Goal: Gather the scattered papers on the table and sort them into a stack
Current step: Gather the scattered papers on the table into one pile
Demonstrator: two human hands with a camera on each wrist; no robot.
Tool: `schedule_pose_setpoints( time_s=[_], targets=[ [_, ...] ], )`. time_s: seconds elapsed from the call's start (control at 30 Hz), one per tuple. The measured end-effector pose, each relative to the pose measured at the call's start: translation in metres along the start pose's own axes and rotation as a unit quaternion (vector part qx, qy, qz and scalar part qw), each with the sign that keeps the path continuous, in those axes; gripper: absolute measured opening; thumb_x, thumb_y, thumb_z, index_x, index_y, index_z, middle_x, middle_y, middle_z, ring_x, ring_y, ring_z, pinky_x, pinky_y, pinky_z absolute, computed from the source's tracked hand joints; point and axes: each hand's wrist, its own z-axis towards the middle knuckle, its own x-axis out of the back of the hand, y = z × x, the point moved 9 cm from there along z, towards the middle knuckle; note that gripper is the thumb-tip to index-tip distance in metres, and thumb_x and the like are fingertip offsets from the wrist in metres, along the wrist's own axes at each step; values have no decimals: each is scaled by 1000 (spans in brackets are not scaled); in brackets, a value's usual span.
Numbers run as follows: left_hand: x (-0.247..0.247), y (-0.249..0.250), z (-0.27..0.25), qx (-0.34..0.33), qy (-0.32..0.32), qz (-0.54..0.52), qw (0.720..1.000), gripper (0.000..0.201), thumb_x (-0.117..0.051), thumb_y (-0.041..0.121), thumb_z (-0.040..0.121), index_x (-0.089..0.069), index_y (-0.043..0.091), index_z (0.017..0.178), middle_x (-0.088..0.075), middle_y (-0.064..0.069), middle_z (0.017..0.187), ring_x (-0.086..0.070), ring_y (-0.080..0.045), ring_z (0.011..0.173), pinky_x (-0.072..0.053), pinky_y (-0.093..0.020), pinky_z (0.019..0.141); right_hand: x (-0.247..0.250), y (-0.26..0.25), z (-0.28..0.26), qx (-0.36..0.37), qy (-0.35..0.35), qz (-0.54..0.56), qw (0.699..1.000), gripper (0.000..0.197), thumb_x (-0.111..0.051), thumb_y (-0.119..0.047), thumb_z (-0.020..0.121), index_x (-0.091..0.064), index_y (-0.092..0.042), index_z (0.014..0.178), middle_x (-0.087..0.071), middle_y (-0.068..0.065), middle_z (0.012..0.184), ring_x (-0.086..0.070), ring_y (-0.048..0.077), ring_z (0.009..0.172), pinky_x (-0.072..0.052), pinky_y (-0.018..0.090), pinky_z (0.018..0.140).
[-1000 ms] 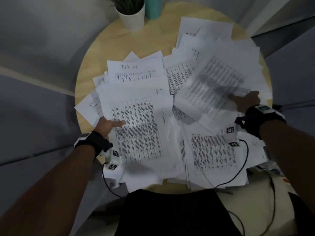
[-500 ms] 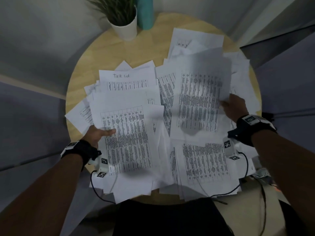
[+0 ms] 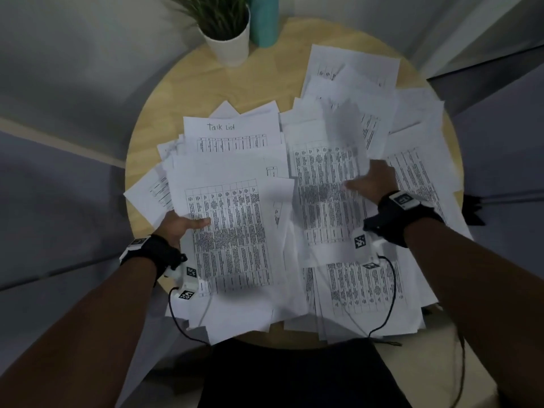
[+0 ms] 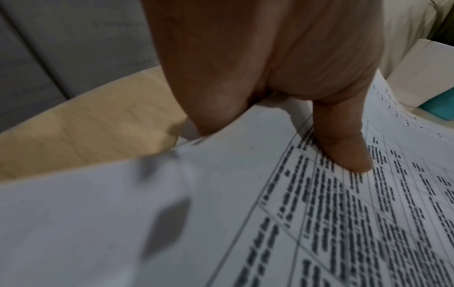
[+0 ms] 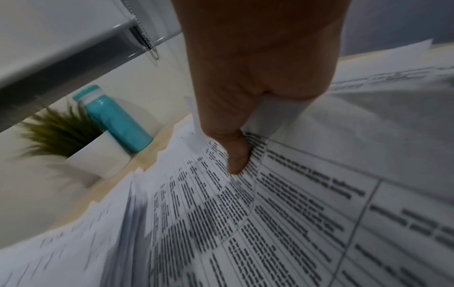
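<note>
We see white printed paper sheets [image 3: 353,293] lying in overlapping heaps over most of the round pale wooden table [image 3: 182,92], with a green plant in a white pot [image 3: 228,44] and a teal cylindrical bottle [image 3: 265,22] at its far edge. The left hand [image 3: 179,226] grips the left edge of a gridded white sheet [image 3: 232,231], its thumb [image 4: 343,147] pressed on top and its fingers apparently tucked underneath. The right hand [image 3: 374,184] pinches a second gridded sheet [image 3: 323,201] just beside it, motion-blurred, with the thumb [image 5: 236,153] on its face.

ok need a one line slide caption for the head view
Left hand grips one printed sheet, right hand a second sheet, above scattered papers on a round wooden table
</note>
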Motion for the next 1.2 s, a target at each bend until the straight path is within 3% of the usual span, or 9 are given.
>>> schedule_pose_setpoints(
  time_s=[0.13,0.2,0.3,0.4,0.53,0.67,0.87,1.03,1.2],
  targets=[
    [6,-2,7,-20,-15,8,1000,112,-97,30,51,-44,-2,144,-34,-10,158,-24,-30,149,-19,-52,120,47,-6,-10,3,67,4,998,48,-71,-20,81,-62,-11,128,-66,19,117,-65,30,107,-53,35,88],
    [2,6,-5,-35,-27,20,999,107,-96,31,51,-49,-2,141,-42,-9,153,-32,-28,146,-25,-48,118,81,-15,-20,34,118,39,992,36,-71,-23,77,-62,-18,112,-62,10,101,-60,18,94,-47,27,73],
    [-5,14,-19,-29,-35,13,999,68,-80,6,80,-48,-3,139,-48,0,136,-38,-11,128,-31,-29,104,121,-15,-44,49,179,184,965,19,-76,-21,79,-66,-13,93,-59,-1,91,-57,9,75,-46,27,63],
    [-6,14,-17,-35,-37,21,998,57,-77,3,83,-53,-3,134,-54,-9,138,-42,-14,130,-31,-27,97,132,-16,-72,90,189,306,929,24,-84,-27,75,-64,-28,88,-68,-5,98,-67,4,85,-57,25,79],
    [-3,17,-22,-44,-28,17,998,58,-78,5,83,-52,-4,135,-50,-12,143,-41,-18,134,-31,-29,105,76,-27,-92,98,104,345,928,43,-89,-20,71,-69,-12,108,-71,6,106,-70,2,83,-58,24,77],
    [-7,19,-32,-58,-57,-23,996,55,-70,29,91,-55,6,139,-47,-4,150,-36,-13,141,-16,-31,120,-24,-39,-107,68,-14,271,960,33,-93,-26,62,-69,-15,81,-70,-8,68,-65,7,63,-55,32,66],
    [2,4,-26,-40,-59,-116,991,111,-51,92,67,-23,32,157,-20,0,165,-21,-25,151,-16,-56,121,-121,-47,-136,-22,-9,207,978,86,-87,-36,69,-43,-10,139,-58,17,129,-59,29,110,-50,40,100],
    [-4,12,-26,-75,-56,-7,996,61,-71,43,87,-59,10,137,-54,-1,144,-39,-20,142,-24,-34,116,-155,-86,-148,63,-76,138,986,63,-75,-21,85,-42,-6,136,-61,6,114,-61,23,102,-50,33,89],
    [4,6,-14,-92,-22,56,994,82,-95,43,52,-63,-6,110,-66,-8,123,-55,-19,122,-38,-33,107,-125,-78,-133,92,-50,147,984,42,-79,-33,82,-62,-8,111,-71,5,100,-66,19,91,-50,19,79]
  ],
)
